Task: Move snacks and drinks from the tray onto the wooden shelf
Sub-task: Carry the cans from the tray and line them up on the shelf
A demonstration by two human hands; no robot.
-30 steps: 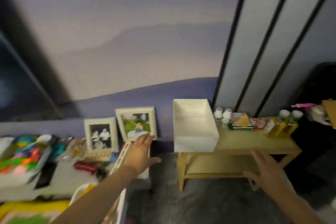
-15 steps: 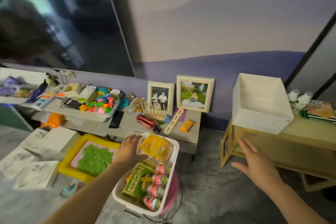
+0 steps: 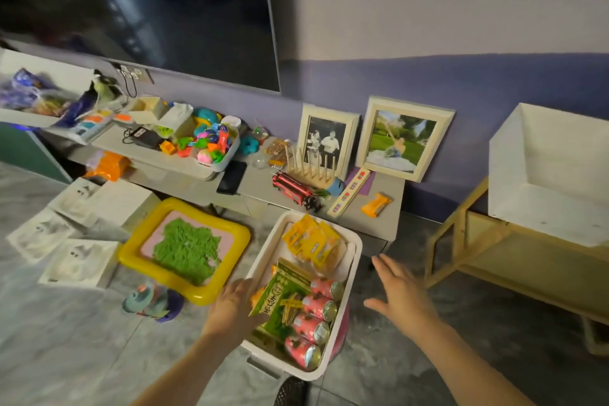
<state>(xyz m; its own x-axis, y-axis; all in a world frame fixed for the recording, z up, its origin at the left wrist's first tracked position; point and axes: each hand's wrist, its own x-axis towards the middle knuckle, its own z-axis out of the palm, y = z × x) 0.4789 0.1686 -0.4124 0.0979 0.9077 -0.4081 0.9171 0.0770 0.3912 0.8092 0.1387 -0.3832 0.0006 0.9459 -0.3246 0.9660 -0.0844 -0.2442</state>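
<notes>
The tray (image 3: 354,249) is still loaded with 4 pink cans (image 3: 318,316), a green packet (image 3: 283,303) and yellow packets (image 3: 313,241). The left hand (image 3: 232,308), fingers hidden, reaches the green packet; whether it is gripped cannot be told. The right hand (image 3: 400,298) is spread empty, and the visible part of the wooden shelf (image 3: 527,260) holds no snacks, so much seems left.

Soft indoor light; edges blurred, wide-angle warped.

I see a grey marbled floor (image 3: 66,339) below me. The far wall (image 3: 428,3) is pale above and purple along the bottom. A big dark screen (image 3: 148,3) hangs on it at the left. Under it runs a low grey bench (image 3: 257,184), with two framed photos (image 3: 403,138) leaning against the wall.
</notes>
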